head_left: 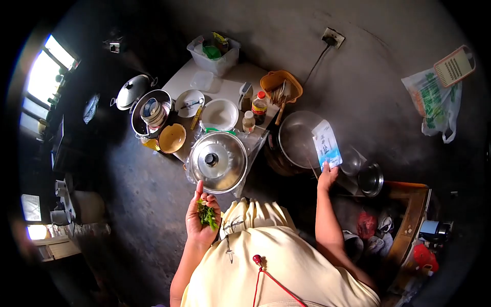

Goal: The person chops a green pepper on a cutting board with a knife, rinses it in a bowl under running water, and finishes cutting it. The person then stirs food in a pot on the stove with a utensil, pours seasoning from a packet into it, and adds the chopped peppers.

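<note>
Cupped in my left hand [202,217] is a small heap of chopped green leaves [207,214], with one finger stretched out and the others curled round them. A steel pot lid [225,162] with a black knob lies just beyond that hand. My right hand [328,177] grips the lower end of a white-and-blue printed packet [326,143]. The packet is held at the right side of a large steaming pot [295,138], covering part of its rim. A thin stick shows beside my right fingers; whether they hold it I cannot tell.
The low table [180,77] carries a white bowl [219,113], a sauce bottle [259,107], a plate [190,102] and a plastic tub [214,56]. An orange basket [289,78] holds chopsticks. To the left, a pot [137,123] contains stacked bowls. Metal bowls [371,179] stand at the right, near a wooden cabinet [409,220].
</note>
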A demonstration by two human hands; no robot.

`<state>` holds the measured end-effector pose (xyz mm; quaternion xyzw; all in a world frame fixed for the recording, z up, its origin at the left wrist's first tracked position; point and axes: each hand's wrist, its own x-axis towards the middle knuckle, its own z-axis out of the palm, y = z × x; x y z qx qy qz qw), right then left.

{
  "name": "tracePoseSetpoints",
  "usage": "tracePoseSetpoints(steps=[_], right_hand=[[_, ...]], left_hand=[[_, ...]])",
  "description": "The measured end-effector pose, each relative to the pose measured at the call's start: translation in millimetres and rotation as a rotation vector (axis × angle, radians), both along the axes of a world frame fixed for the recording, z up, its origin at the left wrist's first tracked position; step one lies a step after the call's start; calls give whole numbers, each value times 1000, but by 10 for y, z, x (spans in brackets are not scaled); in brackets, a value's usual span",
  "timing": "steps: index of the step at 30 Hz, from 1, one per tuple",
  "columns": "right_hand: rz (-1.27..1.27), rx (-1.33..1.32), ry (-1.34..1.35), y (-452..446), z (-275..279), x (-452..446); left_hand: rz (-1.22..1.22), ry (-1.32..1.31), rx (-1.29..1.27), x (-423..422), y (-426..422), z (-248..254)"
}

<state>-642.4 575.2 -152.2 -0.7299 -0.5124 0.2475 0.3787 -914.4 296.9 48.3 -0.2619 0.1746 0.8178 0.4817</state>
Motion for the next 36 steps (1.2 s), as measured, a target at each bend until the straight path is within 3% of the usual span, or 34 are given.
tracePoseSetpoints(steps=[3,7,9,10,13,16,24,29,36], right_hand=[[59,94,178,-58,117,-64],[108,224,417,-11,-116,-50],[26,50,1085,-76,97,-167],[30,54,1088,-78,111,-168],[171,-233,1681,-66,-2,-58],[134,-411,1917,-32,-123,-60],[196,-457,2012,166,-84,-249],[19,-568,1852,594,-234,-319],[-67,-744,1925,1359,-366,-902]], left_hand=[[2,5,13,-22,-4,-22],[-6,-2,28,-22,-18,-18],[-3,0,27,-40,-29,-19],[-3,-9,30,-48,-38,-30],[-6,-20,40,-75,-58,-47],[-5,-26,41,-89,-69,-116],[11,-76,15,-112,146,-198],[40,-100,-43,-154,546,-165],[130,-103,-98,-191,1215,-64]])
